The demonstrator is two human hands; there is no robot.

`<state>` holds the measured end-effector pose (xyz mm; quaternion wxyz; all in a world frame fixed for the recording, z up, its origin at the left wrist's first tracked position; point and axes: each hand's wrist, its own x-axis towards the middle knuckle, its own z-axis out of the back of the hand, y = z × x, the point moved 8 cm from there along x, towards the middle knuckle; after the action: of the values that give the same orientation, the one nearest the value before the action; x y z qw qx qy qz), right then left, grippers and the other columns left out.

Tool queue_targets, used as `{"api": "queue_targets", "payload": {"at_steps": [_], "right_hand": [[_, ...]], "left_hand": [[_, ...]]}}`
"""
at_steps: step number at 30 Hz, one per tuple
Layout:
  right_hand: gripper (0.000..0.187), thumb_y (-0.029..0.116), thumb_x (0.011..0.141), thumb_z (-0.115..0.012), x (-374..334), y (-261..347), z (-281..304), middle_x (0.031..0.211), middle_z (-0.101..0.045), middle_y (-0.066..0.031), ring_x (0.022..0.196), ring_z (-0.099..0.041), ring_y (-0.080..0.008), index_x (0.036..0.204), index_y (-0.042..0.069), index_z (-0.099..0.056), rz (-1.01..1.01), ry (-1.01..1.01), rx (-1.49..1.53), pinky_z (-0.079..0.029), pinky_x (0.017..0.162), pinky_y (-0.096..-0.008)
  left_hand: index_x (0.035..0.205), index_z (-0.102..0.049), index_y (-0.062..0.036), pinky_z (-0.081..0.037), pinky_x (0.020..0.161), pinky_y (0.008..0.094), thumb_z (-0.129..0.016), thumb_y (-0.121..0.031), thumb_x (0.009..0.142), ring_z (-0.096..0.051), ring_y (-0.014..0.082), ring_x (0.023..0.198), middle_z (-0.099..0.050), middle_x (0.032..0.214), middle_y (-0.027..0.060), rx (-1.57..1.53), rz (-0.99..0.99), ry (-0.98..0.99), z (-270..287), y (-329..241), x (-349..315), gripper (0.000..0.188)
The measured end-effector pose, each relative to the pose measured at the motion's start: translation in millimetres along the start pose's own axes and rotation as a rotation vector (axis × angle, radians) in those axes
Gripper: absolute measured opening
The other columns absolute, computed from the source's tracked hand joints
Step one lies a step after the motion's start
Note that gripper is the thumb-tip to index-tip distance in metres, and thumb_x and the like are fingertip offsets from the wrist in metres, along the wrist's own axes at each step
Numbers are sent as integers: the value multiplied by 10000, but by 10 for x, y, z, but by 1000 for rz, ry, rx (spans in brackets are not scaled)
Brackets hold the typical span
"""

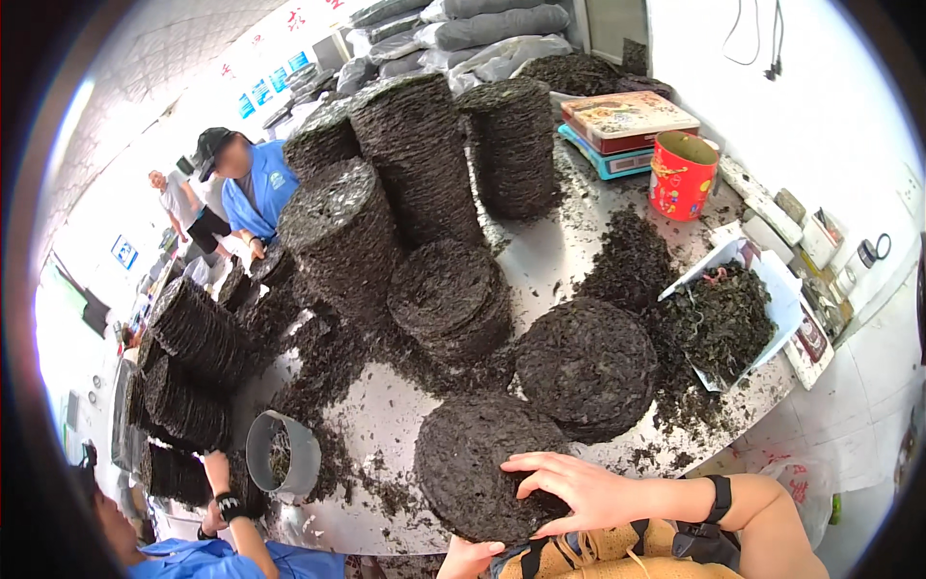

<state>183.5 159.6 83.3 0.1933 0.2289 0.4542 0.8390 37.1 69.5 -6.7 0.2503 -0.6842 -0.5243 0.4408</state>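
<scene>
R hand [579,494] on 1 dark disc [473,468]

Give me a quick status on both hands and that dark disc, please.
Right hand flat on the dark round disc, fingers spread. Left hand under its near edge, mostly hidden. Loose dark flakes and a taller disc stack close beside.

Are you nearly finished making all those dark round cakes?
Many are done: tall stacks of pressed discs crowd the table. In hand: the right hand rests on one disc, the left hand beneath its edge. Left: loose leaves and a tray of leaves remain unpressed.
</scene>
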Motion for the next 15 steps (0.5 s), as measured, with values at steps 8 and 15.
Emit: {"api": "queue_targets", "payload": {"at_steps": [8,15], "right_hand": [[401,293,888,-610,-5,-87,-9,1383,-451,-131,1296,-397,-301,1188,30,-567,51,58,61,-368,1044,-388],[306,157,903,-575,-66,-37,140,1232,-592,-106,1061,-606,-252,1193,58,-584,24,-187,67,-518,861,-329]], "left_hand": [[1303,-432,-34,-454,949,387,-744,-160,762,-524,253,1143,-523,1254,115,-29,-11,-11,34,-1,50,637],[1317,-418,-32,-419,998,423,-722,-75,715,-496,296,1184,-480,1306,125,-48,-69,-77,104,-47,124,675]]}}
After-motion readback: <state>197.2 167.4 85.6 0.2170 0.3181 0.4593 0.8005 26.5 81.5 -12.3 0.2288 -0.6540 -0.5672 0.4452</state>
